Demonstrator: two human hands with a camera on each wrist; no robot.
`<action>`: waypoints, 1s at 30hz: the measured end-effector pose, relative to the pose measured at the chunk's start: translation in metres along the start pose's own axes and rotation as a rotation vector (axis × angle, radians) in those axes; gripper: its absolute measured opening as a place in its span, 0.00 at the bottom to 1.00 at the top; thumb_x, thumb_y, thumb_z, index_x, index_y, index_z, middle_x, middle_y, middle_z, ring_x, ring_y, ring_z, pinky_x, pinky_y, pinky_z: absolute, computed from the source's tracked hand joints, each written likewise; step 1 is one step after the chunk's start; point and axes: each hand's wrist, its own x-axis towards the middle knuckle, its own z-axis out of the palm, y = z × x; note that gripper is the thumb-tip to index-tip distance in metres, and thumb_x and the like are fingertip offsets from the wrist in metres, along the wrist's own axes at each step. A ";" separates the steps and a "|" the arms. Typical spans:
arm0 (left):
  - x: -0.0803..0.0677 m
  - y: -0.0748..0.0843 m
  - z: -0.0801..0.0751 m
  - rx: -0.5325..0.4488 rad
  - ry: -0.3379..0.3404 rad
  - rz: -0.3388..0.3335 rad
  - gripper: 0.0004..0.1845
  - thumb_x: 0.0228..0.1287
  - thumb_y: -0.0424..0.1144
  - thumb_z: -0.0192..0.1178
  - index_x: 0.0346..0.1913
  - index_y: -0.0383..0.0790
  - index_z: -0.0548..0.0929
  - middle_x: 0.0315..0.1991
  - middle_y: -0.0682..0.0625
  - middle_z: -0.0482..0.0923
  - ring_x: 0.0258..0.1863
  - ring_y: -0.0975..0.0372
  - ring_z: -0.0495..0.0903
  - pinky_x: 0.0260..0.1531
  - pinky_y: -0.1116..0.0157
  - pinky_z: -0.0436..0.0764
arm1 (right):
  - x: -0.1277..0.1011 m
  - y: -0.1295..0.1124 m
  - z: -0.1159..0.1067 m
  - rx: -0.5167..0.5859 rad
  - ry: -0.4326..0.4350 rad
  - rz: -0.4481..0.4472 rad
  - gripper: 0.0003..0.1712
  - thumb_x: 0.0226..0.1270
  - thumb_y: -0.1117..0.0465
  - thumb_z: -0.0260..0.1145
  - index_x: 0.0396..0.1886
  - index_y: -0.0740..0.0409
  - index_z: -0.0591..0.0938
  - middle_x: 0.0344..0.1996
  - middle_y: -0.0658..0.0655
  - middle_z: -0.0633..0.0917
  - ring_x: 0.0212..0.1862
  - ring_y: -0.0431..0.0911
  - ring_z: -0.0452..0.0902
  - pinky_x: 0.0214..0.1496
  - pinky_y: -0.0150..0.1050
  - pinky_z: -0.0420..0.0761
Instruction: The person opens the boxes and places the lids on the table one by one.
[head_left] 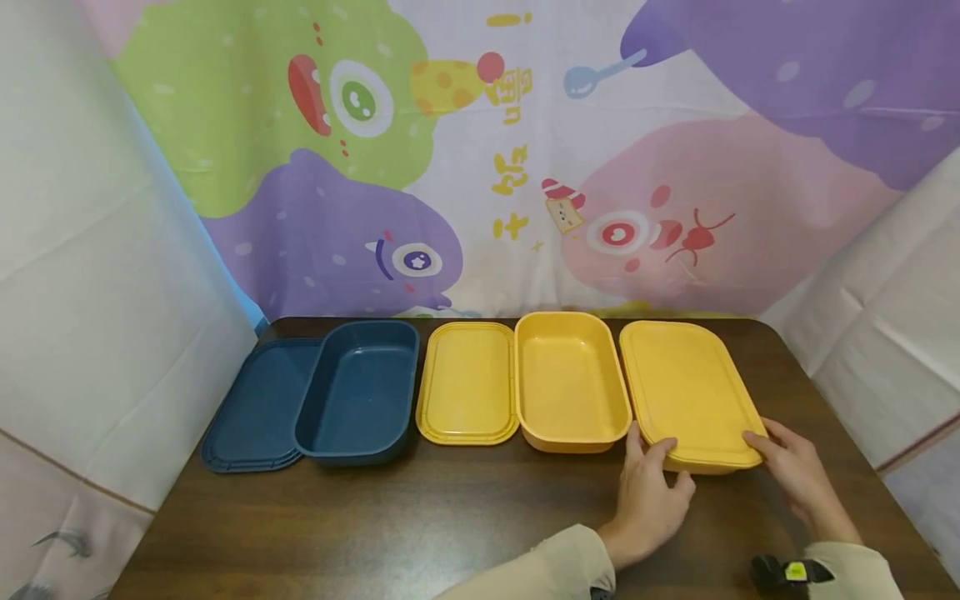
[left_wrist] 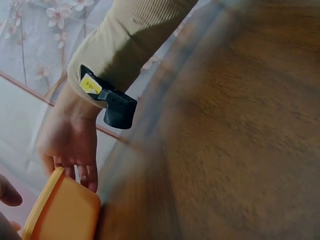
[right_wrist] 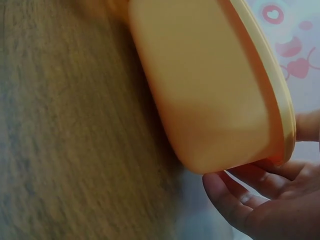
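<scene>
**A:** so what's going on at the desk right now? I can only see the row of boxes from where I'm standing.

**B:** both hands are on the closed yellow box at the lower right of the head view, the last one in the row. The left hand is at its near left corner, thumb up along the side and fingers curled onto the front edge. The right hand is at the near right corner, fingers bent around it. So each grip is grasping that box, one per corner.

**A:** is it flat on the desk or lifted?

**B:** can't really tell from above. The right wrist view shows the box side-on with its lid rim over the fingers, which cup under the corner. The left wrist view is blurry; it only catches a corner of the box with the right hand just behind it.

**A:** and the rest of the row?

**B:** left to right across the middle of the frame: a blue lid with an open blue box overlapping its right edge, then a yellow lid, then an open yellow box just beside the closed one. Cartoon monster cloth hangs behind it all.
</scene>
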 end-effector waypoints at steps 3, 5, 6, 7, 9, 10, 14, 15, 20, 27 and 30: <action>-0.001 -0.001 0.000 -0.003 -0.008 -0.002 0.21 0.60 0.38 0.62 0.58 0.49 0.80 0.76 0.41 0.53 0.64 0.48 0.72 0.59 0.56 0.76 | 0.000 0.000 0.000 0.002 -0.004 0.003 0.43 0.77 0.47 0.49 0.73 0.77 0.51 0.66 0.76 0.63 0.38 0.15 0.64 0.39 0.19 0.74; -0.001 -0.001 -0.001 -0.005 -0.004 0.003 0.21 0.60 0.38 0.62 0.58 0.49 0.80 0.75 0.41 0.53 0.64 0.48 0.72 0.58 0.56 0.77 | 0.000 -0.001 0.000 -0.002 -0.012 0.004 0.43 0.77 0.46 0.48 0.73 0.77 0.51 0.66 0.76 0.62 0.38 0.15 0.63 0.39 0.19 0.73; -0.001 -0.002 -0.002 -0.006 -0.001 0.010 0.21 0.60 0.37 0.62 0.58 0.48 0.80 0.75 0.41 0.54 0.63 0.48 0.72 0.57 0.56 0.77 | 0.000 -0.002 0.000 -0.006 -0.013 0.003 0.43 0.77 0.46 0.48 0.73 0.77 0.51 0.67 0.76 0.62 0.38 0.15 0.63 0.38 0.18 0.72; -0.001 -0.002 -0.002 -0.008 0.001 0.013 0.21 0.59 0.37 0.62 0.58 0.48 0.80 0.75 0.41 0.54 0.63 0.49 0.72 0.57 0.56 0.77 | 0.000 -0.003 0.001 -0.016 -0.012 -0.001 0.42 0.77 0.46 0.47 0.73 0.77 0.52 0.66 0.76 0.62 0.38 0.15 0.63 0.38 0.19 0.72; 0.000 -0.003 -0.004 -0.011 0.000 0.018 0.23 0.60 0.37 0.62 0.59 0.48 0.79 0.75 0.42 0.54 0.62 0.50 0.73 0.57 0.57 0.77 | 0.000 -0.004 0.001 -0.042 -0.005 -0.002 0.42 0.77 0.46 0.47 0.72 0.78 0.53 0.66 0.77 0.63 0.38 0.16 0.62 0.38 0.19 0.70; 0.000 -0.003 -0.004 -0.012 -0.005 0.018 0.24 0.59 0.37 0.62 0.60 0.48 0.78 0.75 0.42 0.54 0.62 0.50 0.73 0.57 0.58 0.77 | 0.000 -0.005 0.001 -0.051 -0.004 0.000 0.42 0.77 0.46 0.46 0.72 0.78 0.53 0.66 0.77 0.64 0.40 0.18 0.63 0.39 0.19 0.70; -0.001 -0.003 -0.007 -0.028 -0.036 -0.004 0.27 0.60 0.37 0.62 0.64 0.50 0.74 0.76 0.43 0.53 0.64 0.51 0.72 0.59 0.58 0.76 | -0.001 -0.007 0.001 -0.074 -0.020 0.026 0.43 0.78 0.45 0.44 0.73 0.77 0.50 0.68 0.78 0.61 0.56 0.45 0.72 0.44 0.23 0.69; -0.002 -0.003 -0.007 -0.031 -0.044 -0.014 0.28 0.60 0.37 0.62 0.65 0.51 0.73 0.76 0.44 0.53 0.64 0.51 0.72 0.59 0.58 0.76 | -0.001 -0.007 0.000 -0.074 -0.029 0.035 0.43 0.78 0.44 0.43 0.73 0.77 0.49 0.69 0.78 0.59 0.60 0.53 0.69 0.47 0.26 0.69; -0.005 -0.004 -0.009 -0.028 -0.062 -0.067 0.31 0.60 0.39 0.62 0.67 0.53 0.69 0.75 0.49 0.56 0.65 0.50 0.70 0.62 0.55 0.73 | -0.002 -0.007 0.000 -0.086 -0.039 0.053 0.44 0.78 0.43 0.42 0.74 0.76 0.48 0.69 0.78 0.59 0.60 0.55 0.67 0.44 0.24 0.69; -0.002 -0.014 -0.011 -0.010 -0.039 -0.072 0.33 0.60 0.39 0.61 0.69 0.46 0.66 0.68 0.55 0.66 0.65 0.58 0.70 0.64 0.59 0.72 | -0.004 -0.008 0.002 -0.094 -0.022 0.053 0.43 0.78 0.43 0.42 0.73 0.77 0.50 0.68 0.78 0.61 0.57 0.50 0.71 0.46 0.27 0.72; -0.001 -0.016 -0.013 0.002 -0.031 -0.090 0.31 0.59 0.38 0.61 0.68 0.46 0.68 0.66 0.54 0.69 0.64 0.58 0.72 0.63 0.58 0.73 | -0.004 -0.009 0.003 -0.096 -0.012 0.059 0.43 0.78 0.44 0.41 0.73 0.77 0.50 0.68 0.78 0.61 0.57 0.53 0.71 0.45 0.28 0.72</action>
